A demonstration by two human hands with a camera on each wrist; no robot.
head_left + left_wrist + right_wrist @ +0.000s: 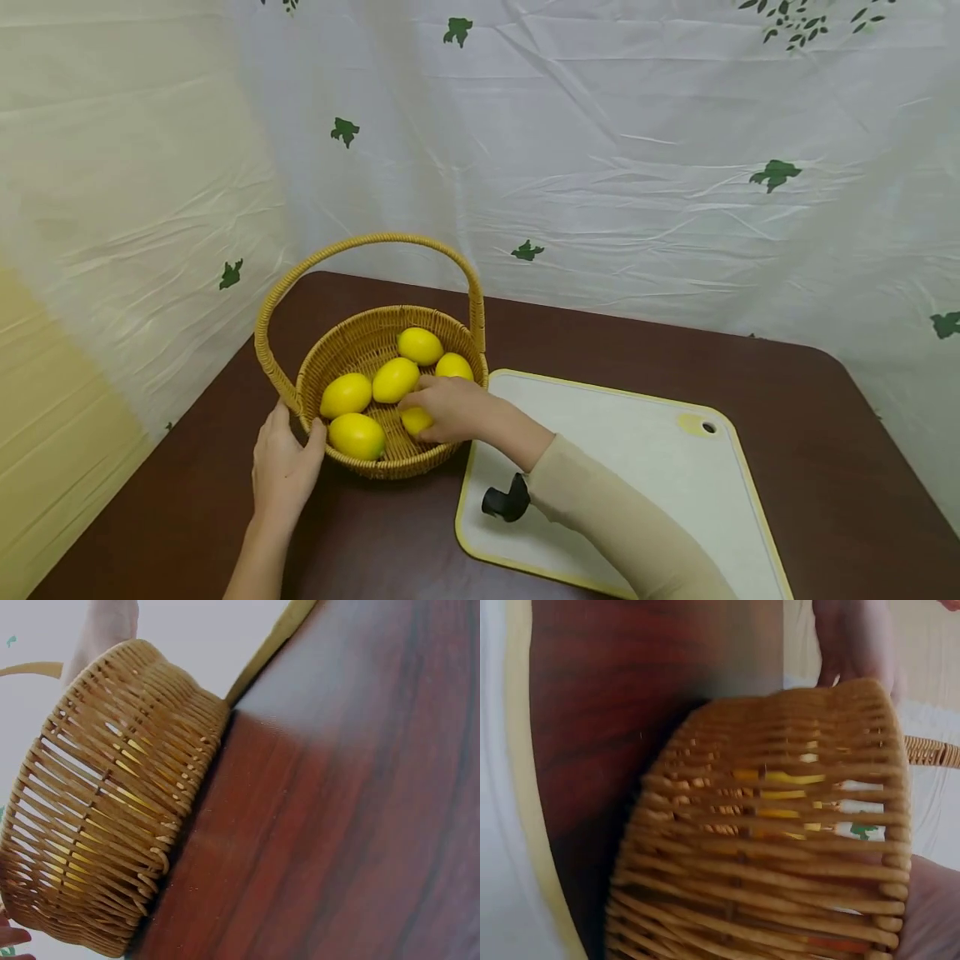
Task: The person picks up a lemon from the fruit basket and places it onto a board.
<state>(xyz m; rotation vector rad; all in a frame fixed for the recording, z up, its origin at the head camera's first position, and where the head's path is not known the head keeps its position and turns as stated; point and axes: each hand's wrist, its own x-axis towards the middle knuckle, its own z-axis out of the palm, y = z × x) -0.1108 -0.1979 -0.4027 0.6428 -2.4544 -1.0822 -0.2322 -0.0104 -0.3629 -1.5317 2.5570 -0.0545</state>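
A round wicker basket [411, 468] with a tall arched handle [378, 239] stands on the table and holds several yellow lemons [346, 395]. My left hand [285, 467] grips the basket's left side, thumb at the rim near the handle's foot. Inside the basket, toward its right front, my right hand [453, 408] has its fingers curled round a lemon [415, 420], which the hand partly covers. Both wrist views show the woven wall, with yellow glimpsed through its gaps. At the left wrist view's lower left corner, fingertips [11, 936] show beside the rim.
A white cutting board [637, 450] with a yellow edge lies right of the basket, under my right forearm. A black curved piece [507, 500] shows at the right sleeve, over the board. Behind the dark brown table [675, 354] hangs a white curtain [600, 167] with green leaves.
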